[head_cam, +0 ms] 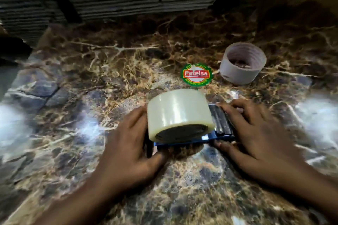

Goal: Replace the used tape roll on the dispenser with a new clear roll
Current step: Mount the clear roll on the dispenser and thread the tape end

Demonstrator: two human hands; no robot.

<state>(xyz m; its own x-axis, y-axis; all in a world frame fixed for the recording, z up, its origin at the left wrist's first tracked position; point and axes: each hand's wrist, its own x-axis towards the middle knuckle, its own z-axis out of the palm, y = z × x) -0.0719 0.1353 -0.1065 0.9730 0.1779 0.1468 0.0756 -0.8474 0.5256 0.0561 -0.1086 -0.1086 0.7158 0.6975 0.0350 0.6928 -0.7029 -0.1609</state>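
At centre frame, the left hand [128, 144] grips the left end of a blue metal tape dispenser [184, 141] carrying a thick clear tape roll [178, 113]. The right hand [254, 133] clasps its black roller end. An empty grey cardboard core [237, 73] stands upper right on the brown marble surface [91, 78].

Left hand [128, 149]: palm down, forearm entering from lower left, fingers curled inward, thumb tip pointing right along the lower edge of what it grips. Right hand [256, 139]: palm down, forearm entering from lower right, fingers [232, 107] spread and bent leftward, thumb low, closed in a grip.
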